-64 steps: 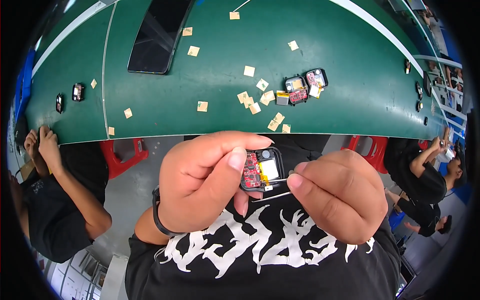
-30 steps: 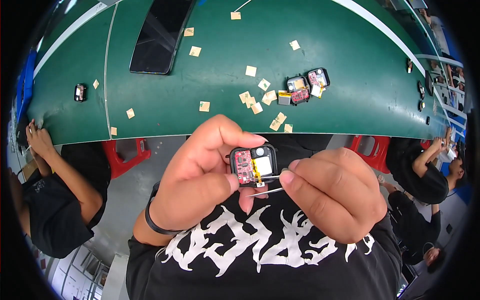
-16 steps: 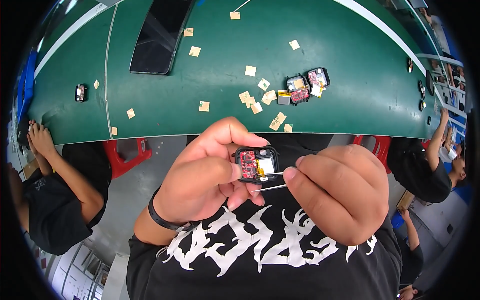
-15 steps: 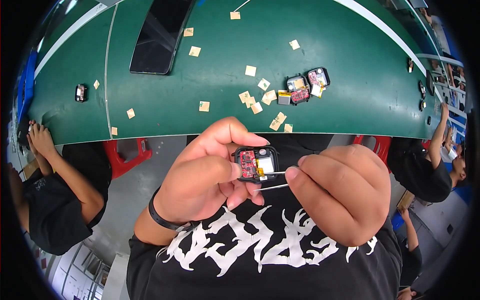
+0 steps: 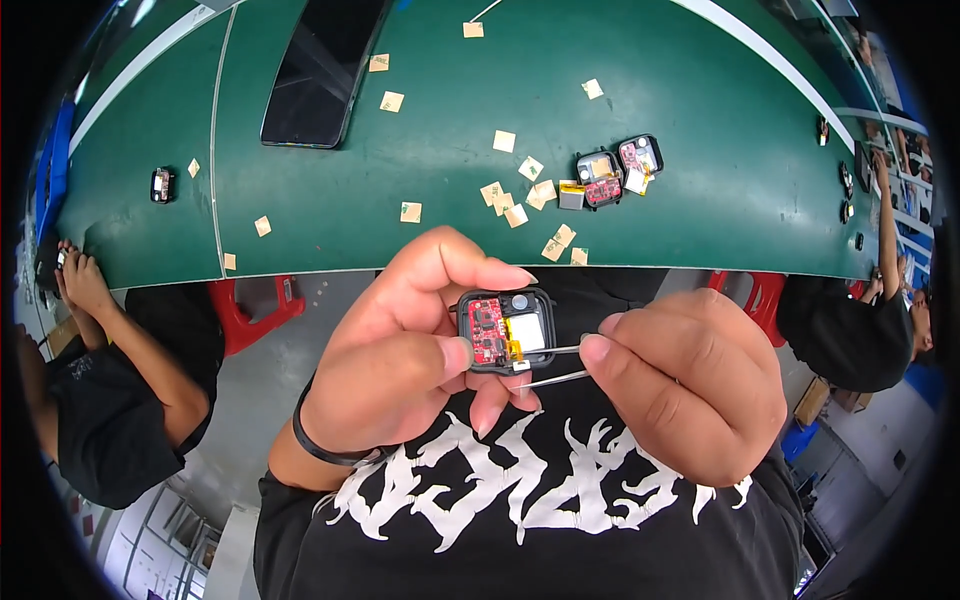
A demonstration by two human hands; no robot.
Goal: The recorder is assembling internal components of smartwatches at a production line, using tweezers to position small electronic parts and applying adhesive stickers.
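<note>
Between the thumb and fingers of my left hand (image 5: 405, 340) is a small black device housing (image 5: 552, 318), held in front of my chest with its inside facing up. A red circuit board (image 5: 487, 328) fills its left half. On the right sit a silver battery (image 5: 527, 332) with yellow tape and a round metal part (image 5: 519, 302). My right hand (image 5: 690, 385) pinches metal tweezers (image 5: 560, 379). Their upper tip reaches over the lower edge of the housing near the yellow tape; the lower tip is apart, close to my left fingertips.
Two more opened housings (image 5: 640, 155) lie on the green table (image 5: 430, 160), a loose battery (image 5: 571, 196) beside them. Several tan adhesive squares (image 5: 504, 141) are scattered there. A black phone (image 5: 318, 80) lies at the back. Other people work at left and right, beside red stools (image 5: 250, 315).
My left hand and the housing have shifted slightly left, with the housing turned a little more face-up. My right hand has moved only slightly, still gripping the tweezers.
</note>
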